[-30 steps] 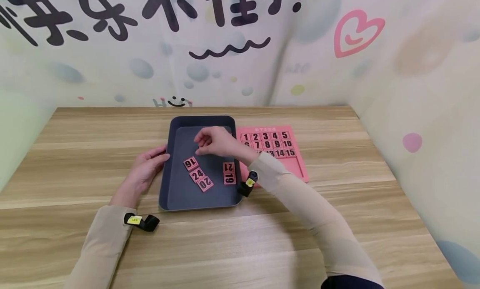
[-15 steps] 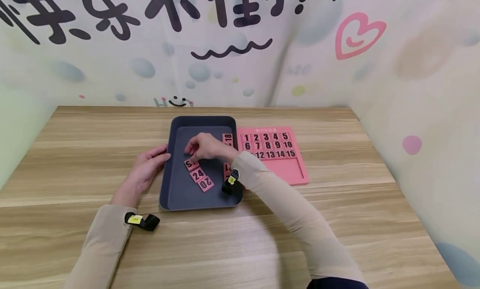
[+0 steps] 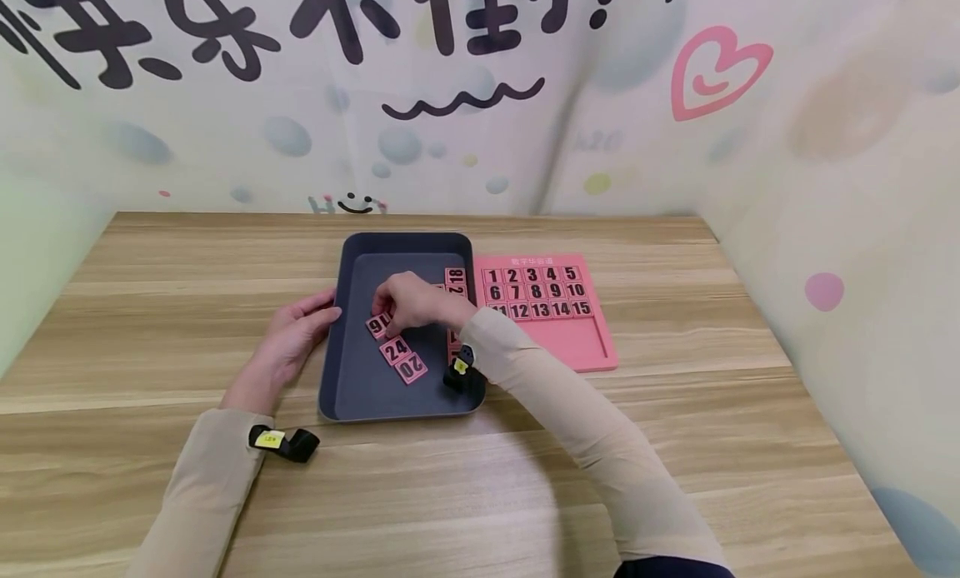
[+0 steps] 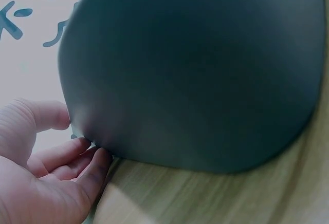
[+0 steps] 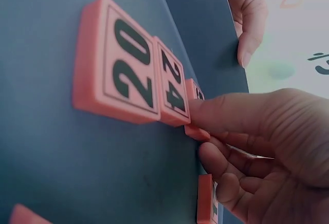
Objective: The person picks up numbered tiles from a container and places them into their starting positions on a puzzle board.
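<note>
A dark grey tray point(image 3: 367, 399) holds several pink number tiles. My left hand point(image 3: 296, 332) grips its left edge; in the left wrist view thumb and curled fingertips meet the tray's side. Inside the tray, my right hand point(image 3: 414, 299) pinches the 16 tile point(image 3: 377, 326) between thumb and fingers, partly covering it. Right below it lie the 24 tile point(image 3: 394, 350) and the 20 tile point(image 3: 411, 367), in a slanted row. In the right wrist view, the right thumb point(image 5: 226, 112) reaches past the 24 tile's edge.
To the tray's right lies a pink puzzle board point(image 3: 562, 338) with tiles 1 to 15 in three rows above a bare recess. Along the tray's right wall stand more tiles, among them the 18 tile point(image 3: 455, 276), some hidden by my right wrist. Wooden table point(image 3: 450, 495) surrounds everything.
My right hand has moved down and slightly left inside the tray, onto the 16 tile, which has turned a little. The left hand has stayed at the tray's edge.
</note>
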`<state>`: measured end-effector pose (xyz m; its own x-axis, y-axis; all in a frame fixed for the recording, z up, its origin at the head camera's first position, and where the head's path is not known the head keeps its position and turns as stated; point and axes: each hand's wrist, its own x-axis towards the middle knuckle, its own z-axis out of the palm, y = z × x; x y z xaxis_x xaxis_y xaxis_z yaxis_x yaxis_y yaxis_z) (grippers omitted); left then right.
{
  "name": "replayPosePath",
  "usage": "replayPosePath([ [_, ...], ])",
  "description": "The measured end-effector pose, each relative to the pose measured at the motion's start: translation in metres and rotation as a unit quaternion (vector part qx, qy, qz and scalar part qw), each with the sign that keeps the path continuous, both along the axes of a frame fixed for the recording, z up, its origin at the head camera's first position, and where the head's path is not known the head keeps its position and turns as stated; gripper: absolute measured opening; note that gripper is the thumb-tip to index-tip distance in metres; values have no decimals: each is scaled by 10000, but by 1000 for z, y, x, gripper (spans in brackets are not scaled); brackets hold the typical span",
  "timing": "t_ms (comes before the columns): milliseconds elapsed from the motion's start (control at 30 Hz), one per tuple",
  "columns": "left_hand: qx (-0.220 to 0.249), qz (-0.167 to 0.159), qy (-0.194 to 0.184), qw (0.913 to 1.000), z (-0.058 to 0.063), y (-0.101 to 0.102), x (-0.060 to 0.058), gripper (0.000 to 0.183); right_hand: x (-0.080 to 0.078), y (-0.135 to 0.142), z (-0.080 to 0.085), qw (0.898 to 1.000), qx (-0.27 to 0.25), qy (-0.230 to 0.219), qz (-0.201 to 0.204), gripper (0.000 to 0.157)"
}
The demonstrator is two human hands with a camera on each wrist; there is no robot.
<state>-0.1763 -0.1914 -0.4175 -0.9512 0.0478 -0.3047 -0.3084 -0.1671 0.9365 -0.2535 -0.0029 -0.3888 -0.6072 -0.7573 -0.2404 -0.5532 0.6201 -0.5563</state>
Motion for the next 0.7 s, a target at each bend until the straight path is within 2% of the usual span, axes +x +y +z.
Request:
replayPosePath([
  [200, -66, -67, -37, 9999, 0, 1, 0, 61, 1, 2, 5, 9999, -39, 139, -16, 18],
  [367, -15, -22, 12, 10000, 0, 1, 0, 62, 3, 11, 18, 9993, -316, 140, -159, 19],
  [533, 114, 66, 88, 9999, 0, 1, 0, 62, 6, 31, 33, 9974, -611, 160, -341, 19],
  [700, 113, 80, 82, 9999, 0, 1, 0, 62, 11, 62, 40, 9940, -952, 125, -530, 19],
])
